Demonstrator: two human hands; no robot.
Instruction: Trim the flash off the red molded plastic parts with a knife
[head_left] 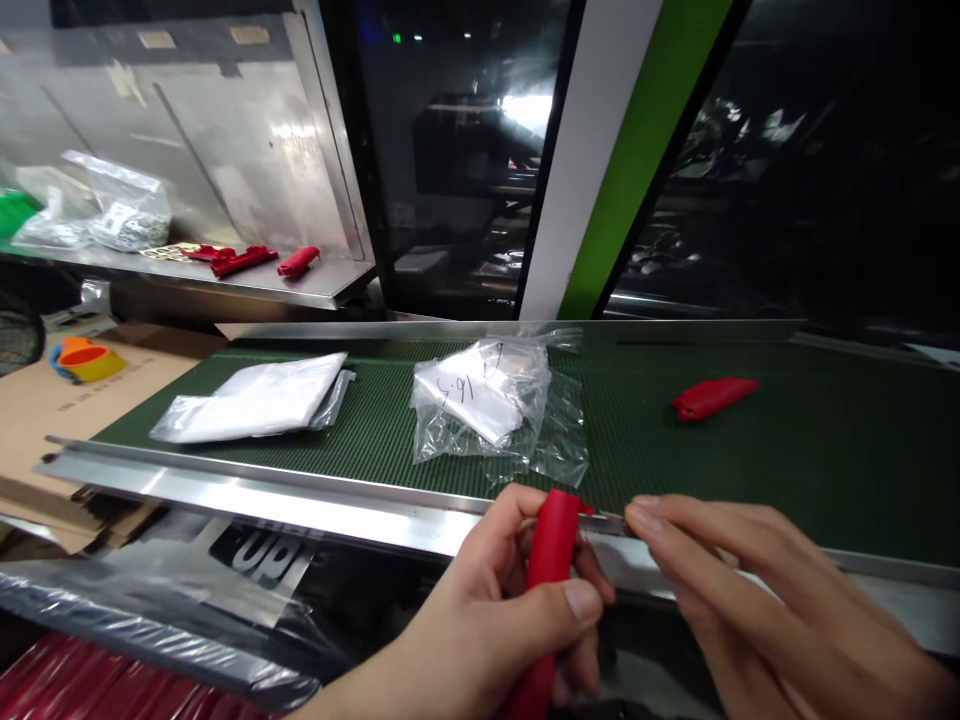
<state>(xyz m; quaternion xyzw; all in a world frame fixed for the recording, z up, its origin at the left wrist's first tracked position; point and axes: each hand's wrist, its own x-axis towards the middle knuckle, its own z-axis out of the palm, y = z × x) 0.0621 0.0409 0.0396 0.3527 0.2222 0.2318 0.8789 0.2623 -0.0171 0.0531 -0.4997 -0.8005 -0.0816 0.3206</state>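
My left hand (480,610) is wrapped around a long red plastic part (553,545), which it holds upright in front of the belt's near rail, thumb across the front. A small red tab sticks out from the part's upper right side. My right hand (757,590) is just to the right, thumb and fingertips pinched together and pointing at that tab. A thin dark sliver shows between the fingertips and the tab; whether the fingers hold it I cannot make out. Another red plastic part (716,398) lies on the green belt beyond my right hand.
On the green conveyor belt (375,400) lie a clear plastic bag with handwriting (480,400) and a white wrapped packet (262,395). A metal rail (300,490) edges it. Red parts (244,260) and bagged hardware (131,220) sit on the metal shelf. Tape rolls (88,360) rest on cardboard.
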